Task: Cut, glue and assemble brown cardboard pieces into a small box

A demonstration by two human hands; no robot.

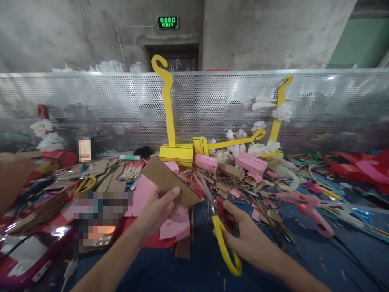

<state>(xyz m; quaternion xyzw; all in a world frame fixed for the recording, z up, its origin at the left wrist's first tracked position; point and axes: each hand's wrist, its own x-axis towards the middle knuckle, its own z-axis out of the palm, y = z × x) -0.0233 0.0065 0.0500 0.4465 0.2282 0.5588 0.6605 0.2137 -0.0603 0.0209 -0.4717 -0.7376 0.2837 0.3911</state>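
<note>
A flat brown piece of cardboard (167, 178) is pinched in my left hand (161, 207), thumb on top, tilted down to the right. My right hand (243, 231) grips a pair of scissors (219, 231) with a yellow handle loop; red shows beside the fingers. The metal blades point up and left, slightly parted, just right of the cardboard's corner, and whether they touch it I cannot tell. Beneath my left hand lie pink sheets (179, 225). Beyond the cardboard stands a yellow box with a tall hooked strip (168, 105).
Pink box shapes (251, 163) and cardboard scraps litter the table's middle. A pink glue gun (313, 209) with a black cord lies at right. Yellow-handled scissors (86, 183) rest among scraps at left. A perforated metal screen (121, 105) runs behind. Part of another person's arm (15, 174) shows at far left.
</note>
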